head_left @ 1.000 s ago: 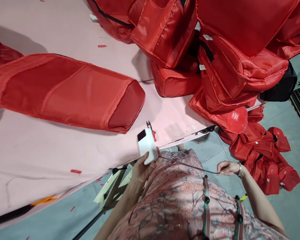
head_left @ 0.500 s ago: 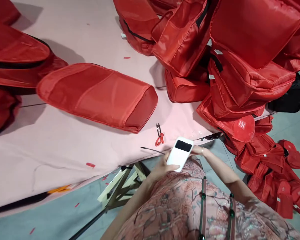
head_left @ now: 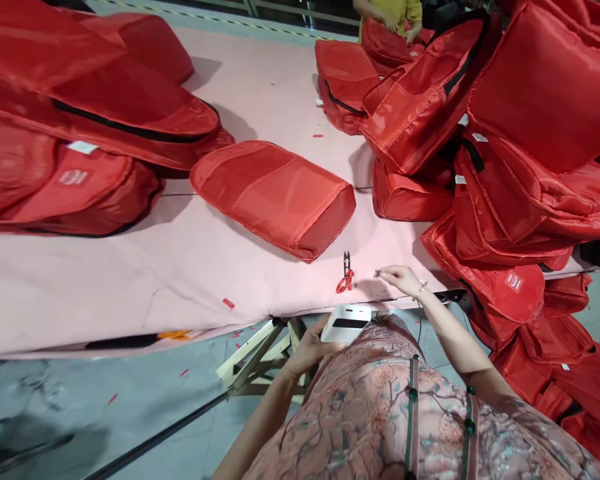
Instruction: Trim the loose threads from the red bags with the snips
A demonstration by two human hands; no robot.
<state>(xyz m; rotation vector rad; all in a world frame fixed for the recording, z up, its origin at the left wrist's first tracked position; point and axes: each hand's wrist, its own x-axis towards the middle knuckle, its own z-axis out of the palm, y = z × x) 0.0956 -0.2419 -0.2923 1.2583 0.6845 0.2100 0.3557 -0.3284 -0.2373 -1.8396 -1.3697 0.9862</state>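
The white device (head_left: 346, 335) sits just below the centre of the frame, a smooth, round-cornered block with a black rectangular panel (head_left: 351, 323) across its face and small dark openings along its upper end. It lies in the left hand (head_left: 310, 348), whose fingers close around its left side and lower part. The right hand (head_left: 403, 280) is up and to the right of it, clear of the device, with thumb and fingers pinched on a small dark tip (head_left: 377, 273) too small to identify; a bracelet (head_left: 421, 289) circles that wrist.

Just above the device, red-handled snips (head_left: 347, 265) lie on the pink-covered table (head_left: 280, 287), blades toward the top of the frame. Beyond them, at centre, a red bag (head_left: 280, 200) lies flat. More red bags (head_left: 135, 127) fill the upper left, and a tall heap of red bags (head_left: 540, 180) the right. At the top edge, a person in yellow (head_left: 397, 10) handles another bag (head_left: 387, 47).
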